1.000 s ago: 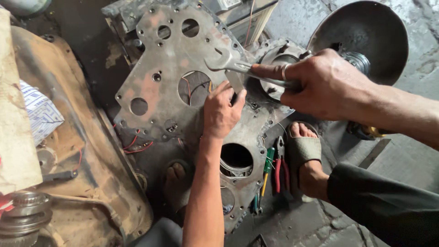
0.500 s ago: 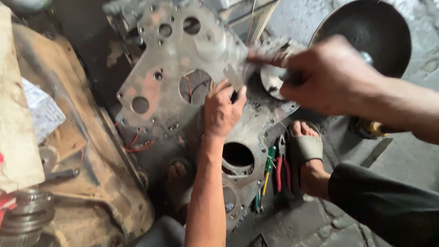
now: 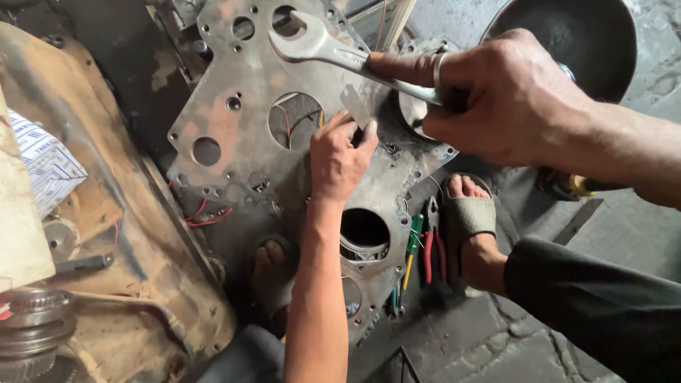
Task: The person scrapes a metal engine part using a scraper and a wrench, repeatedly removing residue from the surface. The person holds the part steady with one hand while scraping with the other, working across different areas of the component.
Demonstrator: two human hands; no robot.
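Observation:
My left hand (image 3: 339, 157) pinches a small flat metal blade (image 3: 355, 106) and holds it upright against a large grey metal plate (image 3: 227, 135) that has several round holes. My right hand (image 3: 504, 99) is shut on the shaft of a silver open-ended wrench (image 3: 319, 46). The wrench head is raised above and to the left of the blade, clear of it. A ring shows on the right forefinger.
Red-handled pliers (image 3: 433, 248) and a green screwdriver (image 3: 413, 237) lie by my sandalled foot (image 3: 468, 220). My other foot (image 3: 273, 269) is under the plate. A dark round dish (image 3: 567, 35) stands top right. On the left are a rusty housing (image 3: 120, 213), a box (image 3: 42, 163) and a gear (image 3: 28, 319).
The wrench head, which was down at the top of the blade, has swung up and to the left. My left hand has kept the blade in place.

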